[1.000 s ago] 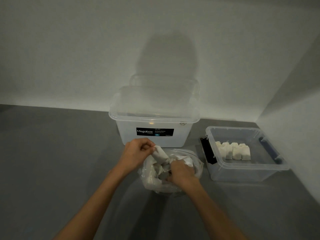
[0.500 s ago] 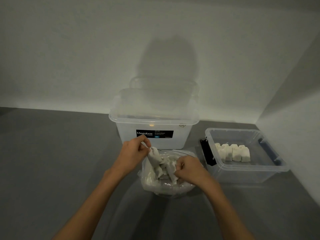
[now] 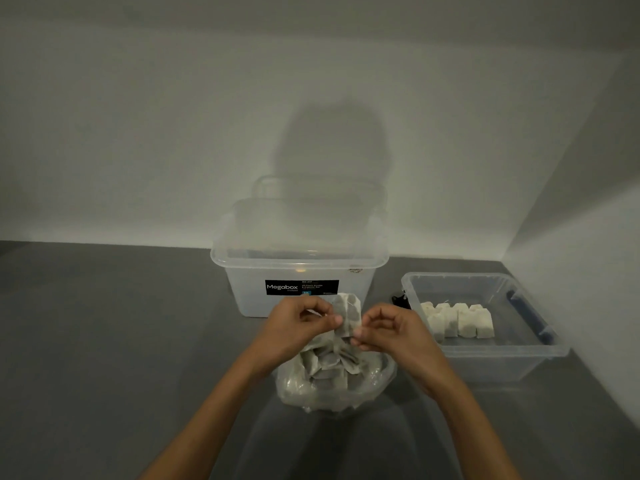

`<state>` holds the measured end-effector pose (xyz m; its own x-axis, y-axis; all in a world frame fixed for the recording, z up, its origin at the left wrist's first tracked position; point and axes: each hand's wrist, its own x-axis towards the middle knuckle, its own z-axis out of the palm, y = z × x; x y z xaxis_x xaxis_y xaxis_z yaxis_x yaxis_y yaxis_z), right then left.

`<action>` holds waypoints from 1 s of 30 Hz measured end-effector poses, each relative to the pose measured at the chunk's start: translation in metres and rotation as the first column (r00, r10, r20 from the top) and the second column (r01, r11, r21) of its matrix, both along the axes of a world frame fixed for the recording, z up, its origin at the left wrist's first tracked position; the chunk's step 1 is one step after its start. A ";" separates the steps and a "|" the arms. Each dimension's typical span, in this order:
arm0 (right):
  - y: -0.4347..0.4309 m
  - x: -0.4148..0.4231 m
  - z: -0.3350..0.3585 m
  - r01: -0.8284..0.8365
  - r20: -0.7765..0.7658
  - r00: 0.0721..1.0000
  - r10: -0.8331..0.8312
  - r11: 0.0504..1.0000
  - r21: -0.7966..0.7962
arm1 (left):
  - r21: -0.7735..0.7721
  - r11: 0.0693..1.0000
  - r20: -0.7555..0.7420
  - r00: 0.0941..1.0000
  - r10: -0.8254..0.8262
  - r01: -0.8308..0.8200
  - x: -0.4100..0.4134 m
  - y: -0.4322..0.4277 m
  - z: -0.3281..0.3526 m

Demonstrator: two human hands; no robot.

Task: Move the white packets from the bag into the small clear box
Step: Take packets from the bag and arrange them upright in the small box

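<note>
Pinching one white packet [image 3: 347,315] upright above the bag [image 3: 332,386], left hand [image 3: 294,327] on its side and right hand [image 3: 391,332], it seems, at its lower corner, we find the small clear box [image 3: 491,368] beyond the right hand.

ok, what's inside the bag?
Heaped white packets in the bag. Lower ones are buried; the left hand and right hand, pinching one packet, cover its far side.
</note>
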<state>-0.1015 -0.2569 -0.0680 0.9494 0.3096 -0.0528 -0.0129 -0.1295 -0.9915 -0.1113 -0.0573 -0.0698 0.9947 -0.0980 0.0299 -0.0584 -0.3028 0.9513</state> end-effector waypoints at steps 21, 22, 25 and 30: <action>-0.137 0.052 0.113 0.241 0.506 0.860 0.061 0.826 -0.509 | 0.300 0.940 0.275 0.930 -0.246 0.160 0.074 -0.131 0.072; -0.149 0.057 0.113 0.261 0.505 0.861 0.052 0.809 -0.527 | 0.302 0.940 0.262 0.934 -0.244 0.161 0.080 -0.142 0.071; -0.180 0.076 0.102 0.293 0.474 0.878 0.065 0.710 -0.640 | 0.400 0.903 0.238 0.934 -0.266 0.155 0.097 -0.173 0.063; -0.208 0.109 0.057 0.185 0.330 0.926 0.185 0.538 -0.822 | 0.519 0.824 0.102 0.941 -0.322 0.226 0.127 -0.224 0.025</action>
<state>0.0072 -0.4647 -0.0108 0.9537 0.2989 0.0338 0.2908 -0.8875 -0.3575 0.0155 -0.2811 -0.0449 0.9066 -0.4150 0.0760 -0.3624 -0.6738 0.6440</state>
